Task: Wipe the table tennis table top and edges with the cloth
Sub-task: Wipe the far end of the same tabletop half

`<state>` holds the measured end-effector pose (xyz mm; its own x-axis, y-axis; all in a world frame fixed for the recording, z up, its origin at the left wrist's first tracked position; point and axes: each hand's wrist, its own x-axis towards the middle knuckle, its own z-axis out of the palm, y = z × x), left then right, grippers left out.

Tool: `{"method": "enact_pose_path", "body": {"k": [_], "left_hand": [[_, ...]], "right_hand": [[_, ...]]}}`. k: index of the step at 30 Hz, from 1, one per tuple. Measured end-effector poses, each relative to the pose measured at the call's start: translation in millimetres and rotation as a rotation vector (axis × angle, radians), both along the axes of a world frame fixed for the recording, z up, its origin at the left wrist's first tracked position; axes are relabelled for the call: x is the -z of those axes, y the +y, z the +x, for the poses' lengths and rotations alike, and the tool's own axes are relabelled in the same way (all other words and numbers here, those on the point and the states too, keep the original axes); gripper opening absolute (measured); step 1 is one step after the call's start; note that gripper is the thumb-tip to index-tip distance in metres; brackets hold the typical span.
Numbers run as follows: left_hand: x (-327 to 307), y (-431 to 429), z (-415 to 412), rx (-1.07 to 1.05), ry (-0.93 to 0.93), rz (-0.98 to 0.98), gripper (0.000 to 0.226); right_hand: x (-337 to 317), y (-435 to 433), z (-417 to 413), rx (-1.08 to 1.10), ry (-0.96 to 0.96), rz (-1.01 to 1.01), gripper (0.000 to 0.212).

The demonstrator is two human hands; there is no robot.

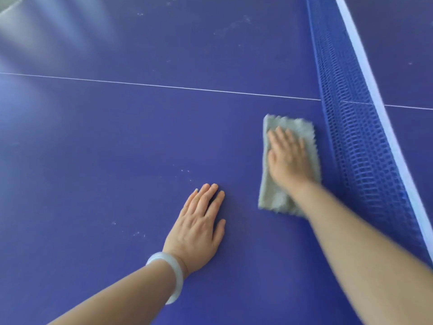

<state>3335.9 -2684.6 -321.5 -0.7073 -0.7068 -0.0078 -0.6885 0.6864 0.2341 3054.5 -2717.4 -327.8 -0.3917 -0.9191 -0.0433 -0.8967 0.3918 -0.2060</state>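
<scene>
While left hand [199,227] braces, right hand [289,158] flat on cloth [271,195].

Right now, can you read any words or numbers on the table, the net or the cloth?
None: no words, numbers or logos show.
Table: only a thin white line.
Net: plain blue mesh with a white top band.
Cloth: plain grey, blurred.
Bracelet: plain white.

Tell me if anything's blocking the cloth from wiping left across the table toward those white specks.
Nothing visible stands on that stretch except the left hand, resting flat on the table left of the cloth. The right hand presses the cloth beside the net; the specks lie farther left.
</scene>
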Motion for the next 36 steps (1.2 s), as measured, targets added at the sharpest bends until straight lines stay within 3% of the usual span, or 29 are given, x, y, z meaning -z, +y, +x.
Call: {"method": "enact_pose_path", "body": {"k": [3,6,13,16,20,22,25,29,32,34,36], "left_hand": [[0,-1,-1,-0.007,-0.009,0.003,0.060],[-1,-1,0,-0.009,-0.012,0.001,0.059],[3,-2,3,-0.009,0.024,-0.007,0.058],[4,0,2,-0.007,0.037,0.000,0.059],[0,0,1,-0.006,0.055,0.007,0.056],[2,0,1,-0.005,0.063,0.028,0.056],[3,-1,2,-0.009,0.063,0.029,0.057],[6,-1,3,-0.005,0.063,0.004,0.058],[6,-2,3,0.002,0.046,-0.008,0.056],[3,-2,6,0.015,0.036,-0.007,0.053],[-6,-1,11,0.067,0.071,0.008,0.052]], "right_hand": [[2,89,79,-0.036,0.032,-0.001,0.057],[4,130,99,-0.069,0.035,0.030,0.058],[1,9,-15,0.249,0.033,0.102,0.059],[0,3,15,0.242,-0.011,0.082,0.059],[3,114,121,-0.001,0.043,0.012,0.058],[3,177,136,-0.052,0.016,0.012,0.059],[2,209,92,0.153,0.100,0.070,0.060],[-5,150,70,0.621,0.004,0.105,0.061],[-1,115,134,0.412,-0.002,0.052,0.060],[2,125,184,0.188,0.048,0.040,0.060],[2,142,210,0.109,0.062,0.068,0.061]]}}
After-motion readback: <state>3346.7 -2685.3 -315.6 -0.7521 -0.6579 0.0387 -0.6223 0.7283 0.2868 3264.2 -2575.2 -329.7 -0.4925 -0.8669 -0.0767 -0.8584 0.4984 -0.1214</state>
